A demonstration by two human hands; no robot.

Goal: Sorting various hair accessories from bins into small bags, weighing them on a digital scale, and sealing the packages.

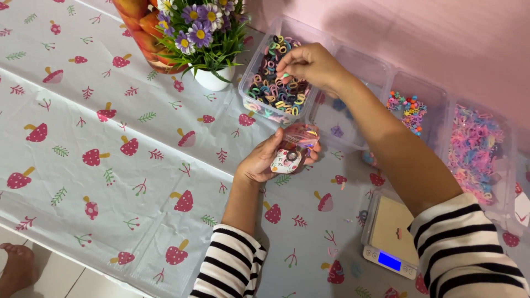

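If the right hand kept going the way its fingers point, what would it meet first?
The right hand points down-left into the clear tub, so probably the small hair ties heaped there; it already seems to pinch one.

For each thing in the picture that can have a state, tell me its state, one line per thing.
Small round case: open, held in the left hand.
Right hand: fingers pinched over the hair ties, a tiny piece in its grip.
Box of hair ties: lid off, nearly full.
Box of pink clips: lid off, filled.
Digital scale: switched on, blue screen lit.
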